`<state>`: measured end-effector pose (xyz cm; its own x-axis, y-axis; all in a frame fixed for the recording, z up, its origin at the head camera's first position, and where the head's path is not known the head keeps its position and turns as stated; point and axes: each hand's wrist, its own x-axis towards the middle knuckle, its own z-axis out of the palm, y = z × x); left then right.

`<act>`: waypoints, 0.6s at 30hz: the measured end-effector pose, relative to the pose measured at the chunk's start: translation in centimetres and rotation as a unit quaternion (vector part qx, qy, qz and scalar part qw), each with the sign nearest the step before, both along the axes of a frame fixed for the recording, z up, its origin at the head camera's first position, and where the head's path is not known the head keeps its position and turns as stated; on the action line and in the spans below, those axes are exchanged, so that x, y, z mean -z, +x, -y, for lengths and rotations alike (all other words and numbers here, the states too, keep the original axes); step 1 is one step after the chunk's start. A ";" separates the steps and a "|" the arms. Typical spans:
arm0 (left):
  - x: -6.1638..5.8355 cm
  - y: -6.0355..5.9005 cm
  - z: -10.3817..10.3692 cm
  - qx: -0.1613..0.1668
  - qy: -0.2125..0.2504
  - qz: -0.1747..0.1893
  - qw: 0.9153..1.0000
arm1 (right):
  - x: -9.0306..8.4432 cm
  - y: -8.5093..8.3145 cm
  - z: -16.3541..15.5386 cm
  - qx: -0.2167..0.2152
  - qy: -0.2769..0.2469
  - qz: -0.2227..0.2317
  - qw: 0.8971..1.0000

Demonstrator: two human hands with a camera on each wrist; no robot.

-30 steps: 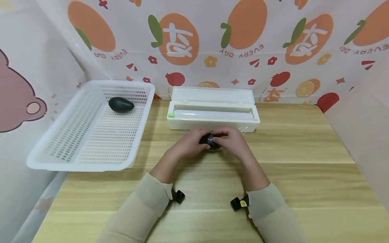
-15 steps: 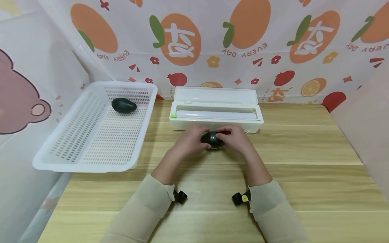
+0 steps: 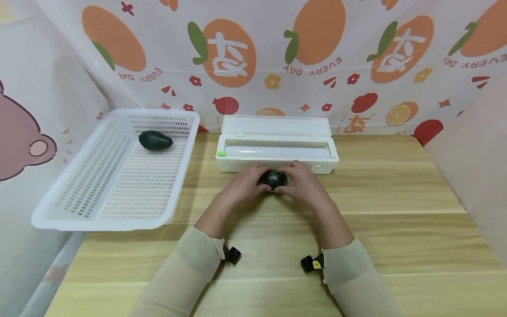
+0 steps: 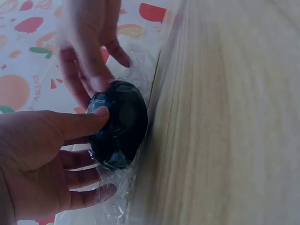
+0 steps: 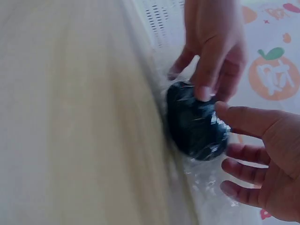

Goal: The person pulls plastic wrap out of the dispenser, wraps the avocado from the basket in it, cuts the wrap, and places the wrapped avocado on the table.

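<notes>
We see the left hand (image 3: 243, 185) and the right hand (image 3: 301, 185) close together, both curled round an avocado (image 3: 272, 179), one at each end, just in front of the box (image 3: 237, 166) on the table (image 3: 396, 193). From the left wrist, we see the left thumb pressed on top of the fruit while the other fingers reach along its side; the right hand comes in at the far end, partly blurred, its thumb touching. Clear film (image 4: 115, 204) lies creased over the avocado and spreads past its ends, and we can make out a fold of it by the left fingertips. Behind, the box has its lid (image 3: 275, 125) raised at the back, a white roll (image 3: 277, 151) inside and a green tab (image 3: 221, 153) at its front left corner. To the left we find a white basket (image 3: 103, 224), with a second avocado (image 3: 155, 141) lying near its far end. Fruit-printed cloth (image 3: 269, 48) hangs behind it all.
</notes>
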<state>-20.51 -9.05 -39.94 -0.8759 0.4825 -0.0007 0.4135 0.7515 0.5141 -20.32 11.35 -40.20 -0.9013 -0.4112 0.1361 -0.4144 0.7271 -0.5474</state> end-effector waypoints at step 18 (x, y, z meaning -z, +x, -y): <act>-1.6 0.9 -0.3 -0.029 -0.006 -0.059 0.998 | 1.0 -1.1 -0.7 -0.018 -0.050 0.037 0.998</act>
